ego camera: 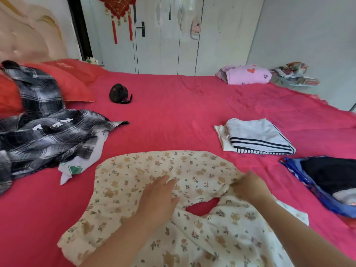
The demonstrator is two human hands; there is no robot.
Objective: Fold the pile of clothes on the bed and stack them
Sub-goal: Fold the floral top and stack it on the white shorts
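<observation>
My left hand (pixel 159 197) lies flat, fingers straight, on the cream bear-print cotton garment (pixel 134 180) at 6 o'clock on the pink bed (pixel 173 116). My right hand (pixel 248 187) pinches its fold. At 3 o'clock, one blue fabric bag (pixel 308 182) holds dark clothing (pixel 331 174). One folded white striped stack (pixel 256 137) lies at 2, one plaid heap (pixel 48 135) at 9.

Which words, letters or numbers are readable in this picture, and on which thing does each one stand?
"T E N": white letters on the plaid shirt, creased, so the reading is uncertain.
Pale marking on the red pillow: too blurred to read.
Green print on the white garment: unreadable.
Nothing else is readable.
</observation>
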